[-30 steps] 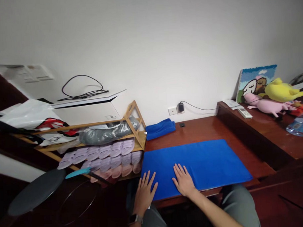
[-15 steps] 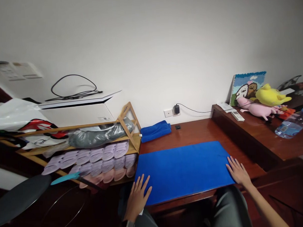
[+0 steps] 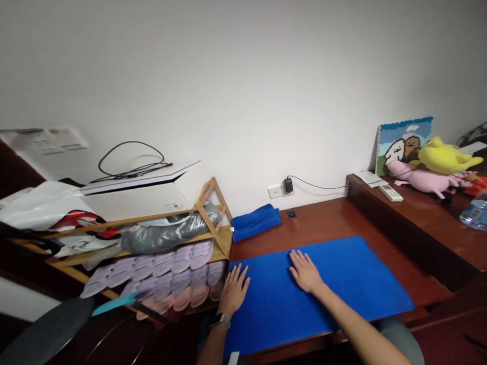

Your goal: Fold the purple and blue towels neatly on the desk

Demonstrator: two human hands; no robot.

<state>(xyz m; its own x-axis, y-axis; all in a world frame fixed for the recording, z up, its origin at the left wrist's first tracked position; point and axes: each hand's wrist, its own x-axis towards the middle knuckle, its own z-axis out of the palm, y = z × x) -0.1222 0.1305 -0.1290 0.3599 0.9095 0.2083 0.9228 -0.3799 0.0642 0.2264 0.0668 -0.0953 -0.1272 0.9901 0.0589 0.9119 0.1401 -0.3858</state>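
Blue cloth: the big blue cloth [image 3: 362, 282] lies flat on the red-brown desk [image 3: 324, 219], near the front edge. Arms hide bits of it.
Left hand: the left hand [image 3: 234, 292] lies palm down on the cloth's left edge, fingers a little apart. It wears a watch [image 3: 221, 319], and I can't make out its face.
Right hand: the right hand [image 3: 306, 272] is flat on the cloth, left of its middle, with its fingers slightly spread. It pinches nothing.
Small towel: a folded blue towel [image 3: 256, 222] sits behind the cloth, by the wall.
Plug: a black plug [image 3: 288, 185] is in the wall, and its thin wire goes right.
Rack: the wooden rack [image 3: 225, 241] at the left has purple and pink slippers [image 3: 182, 259]; the low ones are dark and partly hidden. A white box [image 3: 136, 201] is on top.
Raised shelf: on the right, a yellow toy [image 3: 446, 157] lies over a pink toy [image 3: 419, 179], hiding part of it. The bottle [image 3: 479, 216] is blurry and cut off.
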